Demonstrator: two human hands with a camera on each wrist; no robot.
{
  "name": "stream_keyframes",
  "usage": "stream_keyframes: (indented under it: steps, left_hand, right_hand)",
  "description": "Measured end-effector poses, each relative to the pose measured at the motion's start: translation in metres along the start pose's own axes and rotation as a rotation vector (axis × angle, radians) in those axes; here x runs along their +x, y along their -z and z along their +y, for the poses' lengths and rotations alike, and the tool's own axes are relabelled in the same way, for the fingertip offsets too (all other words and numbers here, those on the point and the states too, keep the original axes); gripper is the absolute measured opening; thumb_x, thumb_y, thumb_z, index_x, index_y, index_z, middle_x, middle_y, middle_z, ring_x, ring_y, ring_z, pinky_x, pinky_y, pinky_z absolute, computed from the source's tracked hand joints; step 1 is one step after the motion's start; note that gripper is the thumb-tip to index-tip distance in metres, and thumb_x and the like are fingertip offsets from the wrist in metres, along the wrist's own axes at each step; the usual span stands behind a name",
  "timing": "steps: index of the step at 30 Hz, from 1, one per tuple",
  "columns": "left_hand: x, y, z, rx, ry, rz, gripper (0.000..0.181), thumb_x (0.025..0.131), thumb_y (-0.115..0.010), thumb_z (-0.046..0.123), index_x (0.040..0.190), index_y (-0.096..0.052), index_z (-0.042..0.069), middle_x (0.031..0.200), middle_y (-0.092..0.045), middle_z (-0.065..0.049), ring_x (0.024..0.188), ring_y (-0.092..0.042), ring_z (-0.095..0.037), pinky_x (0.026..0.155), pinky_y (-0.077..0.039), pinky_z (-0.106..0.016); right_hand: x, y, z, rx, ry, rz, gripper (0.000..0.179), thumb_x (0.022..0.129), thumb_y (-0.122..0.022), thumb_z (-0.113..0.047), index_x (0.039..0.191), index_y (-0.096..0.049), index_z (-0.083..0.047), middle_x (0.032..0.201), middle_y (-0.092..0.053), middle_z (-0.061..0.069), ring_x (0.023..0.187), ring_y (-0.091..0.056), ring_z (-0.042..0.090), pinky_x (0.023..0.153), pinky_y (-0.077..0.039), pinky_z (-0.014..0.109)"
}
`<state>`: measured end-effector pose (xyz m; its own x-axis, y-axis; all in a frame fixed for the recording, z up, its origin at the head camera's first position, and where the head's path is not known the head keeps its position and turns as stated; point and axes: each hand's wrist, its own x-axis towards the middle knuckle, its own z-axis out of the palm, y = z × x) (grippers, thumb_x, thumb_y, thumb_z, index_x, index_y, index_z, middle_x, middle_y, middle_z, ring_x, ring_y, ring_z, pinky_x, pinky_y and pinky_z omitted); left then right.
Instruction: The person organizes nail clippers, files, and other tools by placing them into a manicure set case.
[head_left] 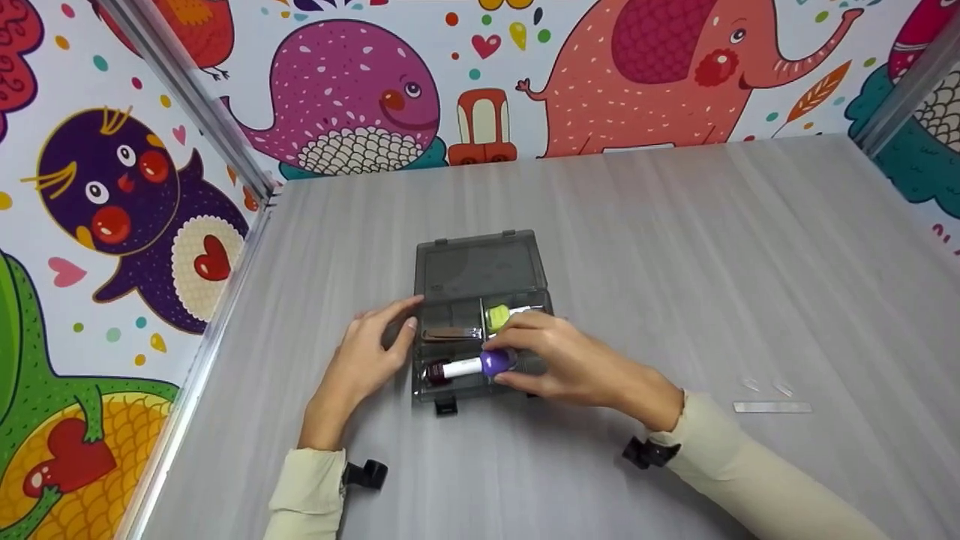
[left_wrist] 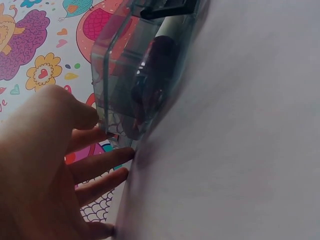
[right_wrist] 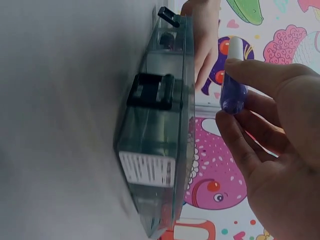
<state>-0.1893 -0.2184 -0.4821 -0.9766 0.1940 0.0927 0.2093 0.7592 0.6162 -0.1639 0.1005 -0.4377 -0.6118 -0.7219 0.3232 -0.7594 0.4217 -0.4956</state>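
Right hand (head_left: 570,364) pinches purple nail polish (head_left: 496,363) over gray case (head_left: 454,312), not seated; left hand (head_left: 367,349) spread at case's left side. Looks partway: dark-red polish (head_left: 436,372), yellow polish (head_left: 498,318), nail clipper (head_left: 452,334) inside; lid (head_left: 480,266) not closed.

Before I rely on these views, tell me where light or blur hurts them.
Head: fairly bright and even, box and purple bottle easy to make out; left wrist: dimmer, left hand partly shaded, dark bottle murky through the box wall; right wrist: soft, label too blurred to read, table hazy.
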Motion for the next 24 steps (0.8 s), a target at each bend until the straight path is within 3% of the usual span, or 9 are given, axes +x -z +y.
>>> stream_keyframes:
  steps: [4, 11, 17, 24]
  left_hand:
    - [0.0, 0.0, 0.002, -0.008, 0.016, -0.012, 0.044, 0.112, -0.055, 0.042, 0.156, -0.06, 0.034, 0.16, -0.06, 0.001, 0.153, -0.052, -0.035, 0.135, -0.022, -0.063]
    - [-0.001, 0.0, 0.002, 0.0, 0.013, -0.009, 0.044, 0.112, -0.055, 0.042, 0.155, -0.06, 0.035, 0.16, -0.06, 0.001, 0.151, -0.053, -0.035, 0.128, -0.035, -0.066]
    - [-0.001, 0.0, 0.002, 0.0, 0.003, -0.004, 0.044, 0.113, -0.054, 0.04, 0.156, -0.06, 0.032, 0.159, -0.062, -0.001, 0.151, -0.054, -0.033, 0.135, -0.025, -0.062]
    - [-0.001, 0.001, 0.001, 0.004, 0.002, 0.013, 0.043, 0.112, -0.056, 0.041, 0.154, -0.062, 0.034, 0.157, -0.063, 0.002, 0.149, -0.056, -0.034, 0.126, -0.041, -0.062]
  right_hand:
    - [0.004, -0.005, -0.002, -0.028, -0.02, -0.005, 0.034, 0.096, -0.084, -0.026, 0.127, -0.078, -0.012, 0.12, -0.075, 0.003, 0.108, -0.069, 0.015, 0.095, -0.063, 0.032]
    - [0.01, -0.013, -0.003, -0.046, -0.032, 0.003, 0.034, 0.095, -0.085, -0.025, 0.125, -0.079, -0.011, 0.119, -0.075, 0.004, 0.108, -0.071, 0.016, 0.095, -0.063, 0.032]
    - [0.014, -0.02, -0.003, -0.059, -0.012, 0.024, 0.034, 0.095, -0.086, -0.026, 0.123, -0.079, -0.01, 0.117, -0.075, 0.004, 0.106, -0.072, 0.016, 0.095, -0.064, 0.033]
    - [0.017, -0.025, -0.004, -0.05, -0.04, -0.001, 0.034, 0.096, -0.085, -0.029, 0.124, -0.079, -0.012, 0.118, -0.075, 0.003, 0.105, -0.071, 0.015, 0.094, -0.064, 0.032]
